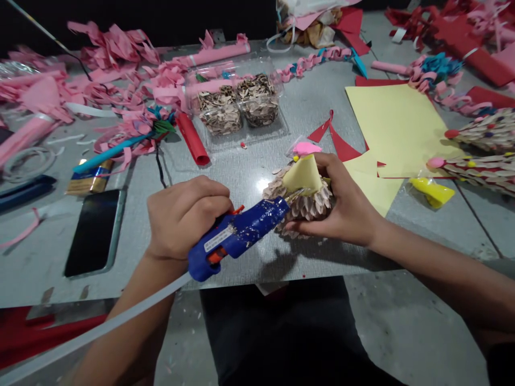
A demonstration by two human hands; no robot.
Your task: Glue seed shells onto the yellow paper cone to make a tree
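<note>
My left hand [189, 217] is closed around the handle of a blue hot glue gun [245, 230], a long white glue stick [132, 303] trailing out of its back. The gun's nozzle meets the yellow paper cone [302, 176] on top of a craft piece [308, 208] covered in overlapping pale, scale-like shells. Fingers of my right hand [341, 206] grip that piece from the right, just above the table; its far side is hidden. Behind it lies a bright pink lump in clear wrap [306, 149].
A clear plastic container [284, 99] holds loose shells. Yellow paper sheets [396, 126] and a yellow lump in wrap [432, 192] lie right, near two shell-covered pieces [478, 169]. At left are a phone [95, 233], a red paper roll [193, 138] and pink paper strips [116, 48].
</note>
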